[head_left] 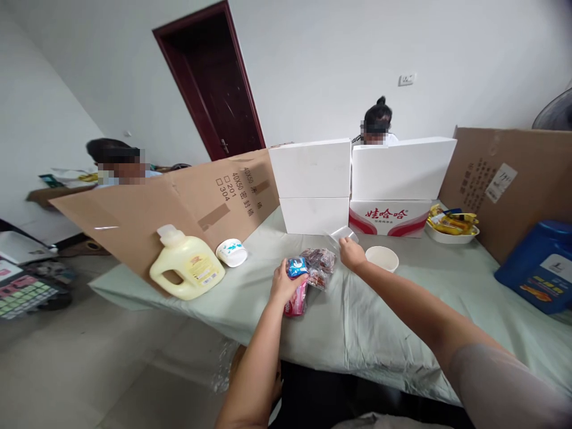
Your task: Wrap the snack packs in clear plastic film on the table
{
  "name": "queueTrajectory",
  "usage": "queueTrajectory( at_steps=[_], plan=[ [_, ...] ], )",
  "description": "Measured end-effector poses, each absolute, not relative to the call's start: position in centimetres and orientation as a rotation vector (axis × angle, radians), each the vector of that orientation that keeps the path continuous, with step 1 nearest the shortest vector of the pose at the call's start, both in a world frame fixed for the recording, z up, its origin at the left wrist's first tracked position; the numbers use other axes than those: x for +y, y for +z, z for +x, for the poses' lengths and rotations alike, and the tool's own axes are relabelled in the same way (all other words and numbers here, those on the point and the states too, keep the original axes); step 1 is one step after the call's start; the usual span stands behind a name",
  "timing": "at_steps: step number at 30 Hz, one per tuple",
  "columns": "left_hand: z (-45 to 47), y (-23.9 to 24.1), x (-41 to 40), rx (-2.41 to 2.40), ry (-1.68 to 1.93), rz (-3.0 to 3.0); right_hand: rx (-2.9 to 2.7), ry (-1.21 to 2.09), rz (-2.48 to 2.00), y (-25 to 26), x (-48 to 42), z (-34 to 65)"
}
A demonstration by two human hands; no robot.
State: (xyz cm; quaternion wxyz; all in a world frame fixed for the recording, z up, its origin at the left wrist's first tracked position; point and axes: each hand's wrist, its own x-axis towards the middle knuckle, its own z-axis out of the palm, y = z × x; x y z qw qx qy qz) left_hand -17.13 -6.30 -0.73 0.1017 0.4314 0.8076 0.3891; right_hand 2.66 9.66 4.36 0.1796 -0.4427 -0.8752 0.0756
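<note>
Cardboard (187, 199) up at the far left, with a cream jug (190, 268) near its foot on the counter (252, 286). Cup (232, 252) just beside the jug, can't tell if upright or tipped. Might get knocked over by a wide swing of the left arm.

Then the left hand (286, 286), grip closed around a blue pack (295, 267), thumb along the near side. Pink pack (295, 304) right under that; can't tell if caught in the same grip or just sitting there. Could easily drop, tbh, if only pressed by the edge of the thumb and then lifted along with the blue one.

Brown packs (319, 262) in clear wrap just right of those, near enough to get dragged along if snagged by a finger. So basically all the packs sit between cup and bowl, in front of the white boxes (313, 185).

Next, some film (339, 235) pinched in the grip of the right hand (351, 254), fingertips pressed together. Pretty flimsy looking, so likely to fold up or slip if held by just one corner. Can't tell what's inside, if anything.

Bowl (382, 259) right next to that wrist. Looks light, so maybe easy to shove or tip with a low sweep of the forearm.

Further right, yellow packs (451, 221) in a tray (453, 237), then a blue jug (538, 268). Both well clear of either hand.
</note>
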Motion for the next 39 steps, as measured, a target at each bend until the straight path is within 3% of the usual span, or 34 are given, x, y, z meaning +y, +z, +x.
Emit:
queueTrajectory(
  at_steps=[14, 19, 28, 31, 35, 39],
  plan=[
    [-10.2, -3.6, -11.0, 2.752, 1.523, 1.762, -1.779, 0.603, -1.504, 1.6, 14.5, 11.5],
    [-6.2, -5.8, -11.9, 2.452, 1.362, 2.111, -1.618, 0.851, -1.524, 1.5, 15.6, 13.6],
    [-2.0, -7.1, -10.3, 2.066, 0.936, 2.195, -1.648, 1.162, -1.577, 2.4, 14.9, 15.7],
    [-2.6, -6.7, -10.7, 2.172, 1.028, 2.153, -1.816, 1.127, -1.496, 2.7, 12.7, 18.0],
    [-5.9, -5.5, -11.2, 2.749, 1.236, 1.704, -2.158, 0.946, -1.261, 1.0, 8.8, 23.4],
    [-10.2, -5.1, -11.6, 2.867, 1.146, 1.277, -2.055, 0.704, -1.384, -2.9, 5.6, 29.5]
  ],
)
